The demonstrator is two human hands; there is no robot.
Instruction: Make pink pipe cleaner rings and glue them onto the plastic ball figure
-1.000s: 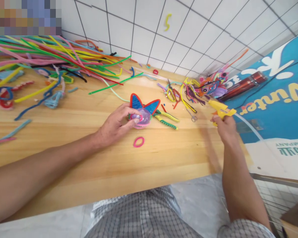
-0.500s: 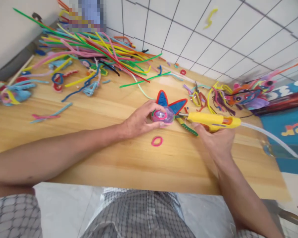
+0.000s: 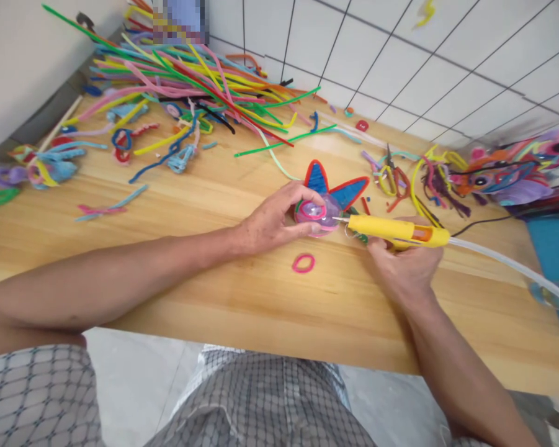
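Observation:
My left hand (image 3: 279,218) is closed around a clear purple ball (image 3: 331,215) that carries a pink ring on its face. Two pointed ears (image 3: 348,192), blue with red edging, stick up from the ball's top. In my right hand (image 3: 407,264) is a yellow glue gun (image 3: 386,228), its metal tip over the ball's right side; whether it touches, I cannot tell. A clear glue stick (image 3: 502,254) trails from the gun's back. Partly hidden beneath the gun lies a green-handled tool (image 3: 360,237). A loose pink ring (image 3: 303,263) rests on the table just below the ball.
A large heap of coloured pipe cleaners (image 3: 205,81) fills the back left. Scissors (image 3: 391,174) lie behind the gun, near yellow and purple scraps. A colourful pipe-cleaner figure (image 3: 488,177) stands at the right by the tiled wall (image 3: 391,62). A black cord (image 3: 488,220) runs rightward.
The glue gun's tip has moved left from the ball's edge onto its right side. The left hand keeps its hold on the ball. The whole view has shifted slightly.

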